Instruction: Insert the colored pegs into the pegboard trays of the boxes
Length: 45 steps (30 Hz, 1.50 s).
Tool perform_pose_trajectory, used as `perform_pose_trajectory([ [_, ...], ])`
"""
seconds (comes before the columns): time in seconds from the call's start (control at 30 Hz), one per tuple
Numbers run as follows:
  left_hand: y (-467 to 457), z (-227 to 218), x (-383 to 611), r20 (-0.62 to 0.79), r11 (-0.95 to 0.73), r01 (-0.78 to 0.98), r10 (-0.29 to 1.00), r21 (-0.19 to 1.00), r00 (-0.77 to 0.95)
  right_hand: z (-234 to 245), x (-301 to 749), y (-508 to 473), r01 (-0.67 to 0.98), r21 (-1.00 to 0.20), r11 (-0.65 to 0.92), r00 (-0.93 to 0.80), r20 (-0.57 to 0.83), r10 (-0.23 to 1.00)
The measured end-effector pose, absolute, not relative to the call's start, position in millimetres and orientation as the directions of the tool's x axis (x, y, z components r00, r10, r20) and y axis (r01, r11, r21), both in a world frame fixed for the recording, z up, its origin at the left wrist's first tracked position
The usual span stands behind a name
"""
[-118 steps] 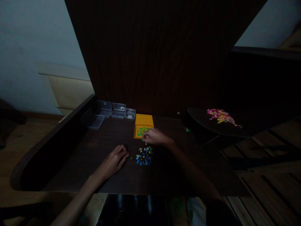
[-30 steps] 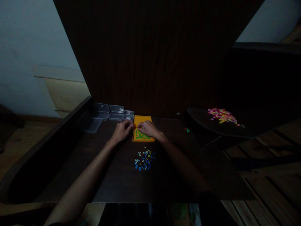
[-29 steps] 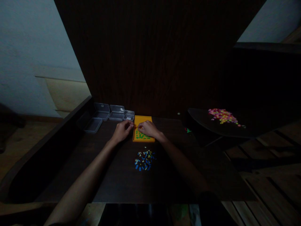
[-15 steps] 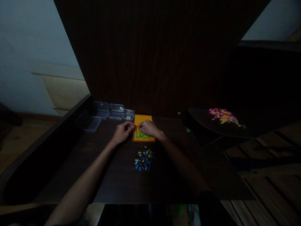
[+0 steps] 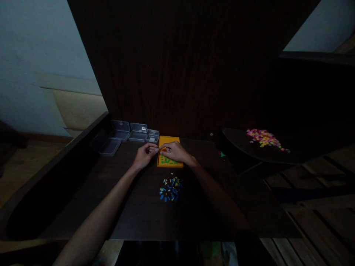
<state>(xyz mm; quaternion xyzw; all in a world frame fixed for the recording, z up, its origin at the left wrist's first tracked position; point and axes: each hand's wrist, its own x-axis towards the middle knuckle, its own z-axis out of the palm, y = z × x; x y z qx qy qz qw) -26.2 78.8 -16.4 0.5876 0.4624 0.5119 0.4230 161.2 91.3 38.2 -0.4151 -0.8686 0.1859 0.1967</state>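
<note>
A yellow tray lies at the back of the dark table, with small green pieces scattered in its near part. At its left edge my left hand is closed in a pinch, thumb against fingers. My right hand reaches over the tray, its fingertips pinched together and meeting those of the left. Whatever lies between the fingertips is too small and dark to make out. Closer to me is a loose pile of small blue, white and yellow bricks, touched by neither hand.
Clear plastic boxes with raised lids, one of them a small box, stand along the back left, near another clear box. A pile of pink and yellow pieces rests on a dark surface at right. Upright dark boards border the table's back and left.
My right hand has shifted slightly left, bringing its fingertips to those of my left hand. The left hand stays almost in place.
</note>
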Motion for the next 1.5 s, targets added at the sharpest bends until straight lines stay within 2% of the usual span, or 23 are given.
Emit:
perform_pose_trajectory([
  [0.37,76,-18,-26,0.184,-0.187,0.053,0.981,0.981,0.062,38,157,90,0.627,-0.487,0.608,-0.591,0.211,0.779],
  [0.57,74,-16,-30,0.240,-0.234,0.211,0.971,0.949,-0.005,42,168,93,0.681,-0.466,0.564,-0.555,0.174,0.813],
  [0.77,72,-16,-33,0.292,-0.271,0.387,0.956,0.881,0.005,36,171,96,0.779,-0.323,0.538,-0.560,0.029,0.828],
  [1.0,67,-16,-29,0.321,-0.327,0.473,0.942,0.818,0.097,40,162,89,0.812,-0.159,0.561,-0.579,-0.096,0.810],
  [1.3,68,-20,-29,0.352,-0.355,0.498,0.930,0.791,0.103,38,158,87,0.836,0.020,0.548,-0.541,-0.135,0.830],
  [1.5,66,-20,-29,0.374,-0.382,0.501,0.919,0.777,0.121,39,158,86,0.833,0.046,0.551,-0.539,-0.157,0.827],
])
